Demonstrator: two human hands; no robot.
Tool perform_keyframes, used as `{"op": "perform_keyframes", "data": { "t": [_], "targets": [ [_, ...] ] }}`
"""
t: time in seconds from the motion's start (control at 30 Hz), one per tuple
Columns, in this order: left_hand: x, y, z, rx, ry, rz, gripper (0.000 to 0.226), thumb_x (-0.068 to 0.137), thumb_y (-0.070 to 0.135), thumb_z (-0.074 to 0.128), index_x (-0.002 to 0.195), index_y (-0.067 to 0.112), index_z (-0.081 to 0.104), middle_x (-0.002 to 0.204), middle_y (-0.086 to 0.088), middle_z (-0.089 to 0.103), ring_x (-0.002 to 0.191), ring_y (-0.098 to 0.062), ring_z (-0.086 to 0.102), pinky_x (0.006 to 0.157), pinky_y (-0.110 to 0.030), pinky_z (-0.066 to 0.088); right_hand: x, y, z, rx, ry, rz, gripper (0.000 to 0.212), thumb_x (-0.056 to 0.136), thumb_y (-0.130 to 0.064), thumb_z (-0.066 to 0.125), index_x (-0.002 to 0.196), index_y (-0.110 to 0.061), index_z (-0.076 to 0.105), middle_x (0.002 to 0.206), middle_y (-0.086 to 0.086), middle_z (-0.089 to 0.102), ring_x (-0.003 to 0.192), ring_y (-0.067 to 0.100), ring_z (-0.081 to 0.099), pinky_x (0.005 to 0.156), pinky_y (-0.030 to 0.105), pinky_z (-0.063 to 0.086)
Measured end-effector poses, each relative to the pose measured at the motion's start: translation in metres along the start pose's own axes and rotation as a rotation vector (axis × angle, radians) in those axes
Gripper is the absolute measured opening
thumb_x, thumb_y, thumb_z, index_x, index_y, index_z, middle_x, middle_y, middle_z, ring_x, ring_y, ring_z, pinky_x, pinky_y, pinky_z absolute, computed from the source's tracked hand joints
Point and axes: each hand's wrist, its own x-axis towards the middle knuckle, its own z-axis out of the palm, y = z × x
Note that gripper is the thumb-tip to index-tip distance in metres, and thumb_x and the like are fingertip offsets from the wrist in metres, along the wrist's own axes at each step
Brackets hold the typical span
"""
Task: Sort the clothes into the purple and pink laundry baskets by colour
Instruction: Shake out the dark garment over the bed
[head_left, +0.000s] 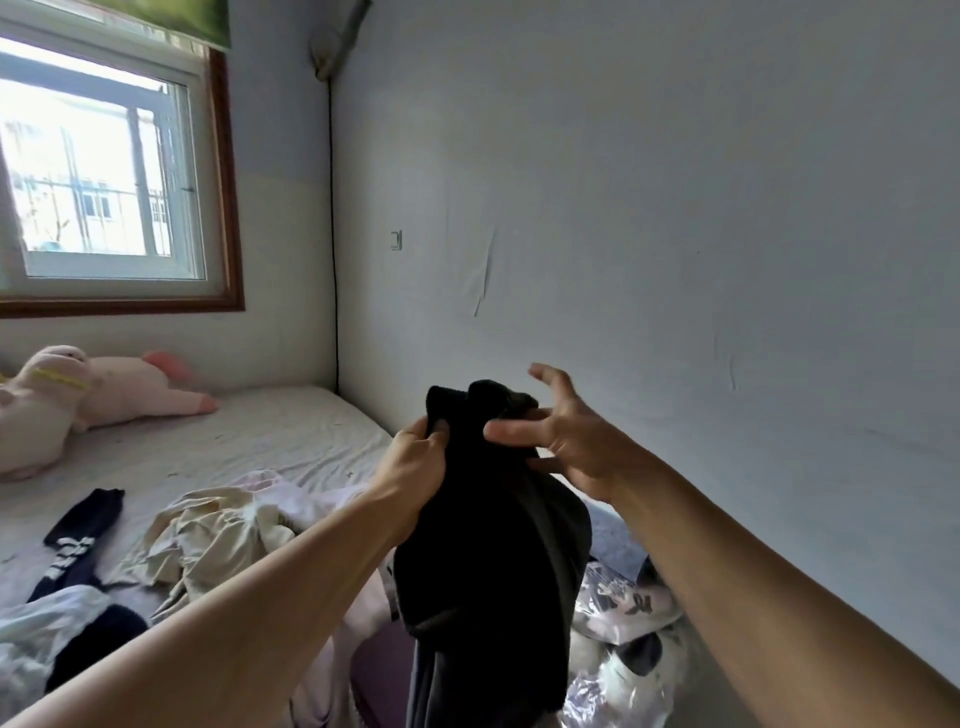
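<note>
A black garment (488, 561) hangs in the air in front of me, above the bed. My left hand (415, 457) grips its top edge with curled fingers. My right hand (561, 441) is at the garment's upper right, thumb against the cloth and fingers spread and straight. Below the garment shows a purple surface (382, 670), perhaps the purple basket; I cannot tell. A cream garment (208, 540), a pale pink one (311, 499) and a navy piece with white lettering (78, 540) lie on the bed. No pink basket is in view.
The bed (234, 436) fills the left half, with a pink plush toy (88, 395) near the window (98, 171). Clear plastic bags with clothes (623, 649) lie at the right by the grey wall (675, 208). More dark and white clothes (57, 644) sit at lower left.
</note>
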Motion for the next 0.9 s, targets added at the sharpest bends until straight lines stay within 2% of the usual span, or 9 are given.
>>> {"op": "perform_keyframes", "data": {
  "t": [0.07, 0.2, 0.27, 0.33, 0.43, 0.53, 0.67, 0.73, 0.9],
  "targets": [
    [-0.003, 0.003, 0.003, -0.017, -0.017, 0.027, 0.025, 0.102, 0.021, 0.039, 0.091, 0.019, 0.062, 0.081, -0.004, 0.067, 0.07, -0.016, 0.06, 0.068, -0.029, 0.046, 0.002, 0.006, 0.007, -0.259, 0.07, 0.021, 0.101, 0.054, -0.015, 0.088, 0.138, -0.029, 0.032, 0.125, 0.013, 0.054, 0.111, 0.03, 0.058, 0.094, 0.042, 0.05],
    [-0.005, 0.004, 0.0, 0.004, -0.022, 0.069, 0.026, 0.101, 0.021, 0.04, 0.088, 0.015, 0.061, 0.079, -0.006, 0.06, 0.071, -0.017, 0.054, 0.069, -0.031, 0.041, 0.006, 0.01, 0.011, -0.346, 0.057, 0.055, 0.034, 0.071, -0.003, 0.076, 0.102, -0.004, 0.06, 0.088, 0.011, 0.066, 0.08, 0.024, 0.066, 0.072, 0.034, 0.055],
    [-0.004, 0.002, -0.007, 0.02, -0.001, 0.064, 0.027, 0.101, 0.022, 0.04, 0.087, 0.016, 0.062, 0.083, -0.008, 0.062, 0.076, -0.02, 0.055, 0.072, -0.033, 0.041, 0.007, 0.009, 0.01, -0.324, 0.075, 0.046, 0.013, 0.079, 0.006, 0.062, 0.079, -0.006, 0.062, 0.07, 0.007, 0.06, 0.065, 0.018, 0.059, 0.061, 0.027, 0.049],
    [-0.001, 0.001, -0.018, 0.07, 0.055, 0.067, 0.026, 0.1, 0.019, 0.04, 0.09, 0.015, 0.063, 0.083, -0.009, 0.064, 0.075, -0.021, 0.055, 0.072, -0.033, 0.04, 0.013, 0.009, 0.002, -0.332, 0.24, 0.006, 0.03, 0.082, 0.011, 0.05, 0.069, -0.016, 0.057, 0.066, 0.003, 0.055, 0.065, 0.019, 0.054, 0.061, 0.028, 0.044],
    [0.006, 0.0, -0.033, 0.159, 0.14, 0.072, 0.024, 0.098, 0.016, 0.042, 0.097, 0.009, 0.064, 0.083, -0.013, 0.063, 0.072, -0.021, 0.053, 0.067, -0.031, 0.04, 0.017, 0.004, -0.013, -0.198, 0.451, -0.043, 0.037, 0.081, 0.013, 0.033, 0.076, -0.018, 0.053, 0.074, 0.004, 0.053, 0.065, 0.019, 0.049, 0.055, 0.023, 0.038],
    [0.012, 0.0, -0.041, 0.231, 0.203, 0.083, 0.024, 0.098, 0.015, 0.042, 0.097, 0.004, 0.063, 0.081, -0.016, 0.061, 0.069, -0.02, 0.05, 0.063, -0.029, 0.038, 0.02, -0.004, -0.025, -0.043, 0.53, -0.064, 0.034, 0.084, 0.012, 0.034, 0.08, -0.017, 0.051, 0.082, 0.008, 0.053, 0.071, 0.021, 0.05, 0.058, 0.027, 0.041],
    [0.017, 0.005, -0.051, 0.248, 0.224, 0.038, 0.024, 0.099, 0.017, 0.044, 0.095, 0.005, 0.063, 0.076, -0.011, 0.058, 0.063, -0.02, 0.048, 0.059, -0.028, 0.036, 0.013, -0.018, -0.033, 0.257, 0.402, -0.033, 0.013, 0.085, 0.002, 0.061, 0.086, -0.01, 0.057, 0.078, 0.01, 0.061, 0.067, 0.02, 0.059, 0.063, 0.029, 0.05],
    [0.02, 0.007, -0.055, 0.23, 0.179, 0.01, 0.025, 0.098, 0.021, 0.047, 0.096, 0.004, 0.065, 0.075, -0.011, 0.059, 0.061, -0.02, 0.049, 0.062, -0.028, 0.038, 0.007, -0.023, -0.038, 0.336, 0.308, -0.014, 0.017, 0.08, 0.004, 0.067, 0.09, -0.007, 0.06, 0.076, 0.011, 0.065, 0.067, 0.021, 0.063, 0.062, 0.028, 0.055],
    [0.017, 0.024, -0.057, 0.267, 0.171, 0.067, 0.023, 0.095, 0.02, 0.052, 0.081, 0.006, 0.063, 0.063, -0.007, 0.05, 0.056, -0.02, 0.043, 0.054, -0.026, 0.033, 0.005, -0.025, -0.042, 0.213, 0.358, -0.073, 0.018, 0.079, 0.011, 0.064, 0.077, -0.007, 0.067, 0.058, 0.005, 0.068, 0.051, 0.015, 0.066, 0.055, 0.022, 0.056]
  ]
}}
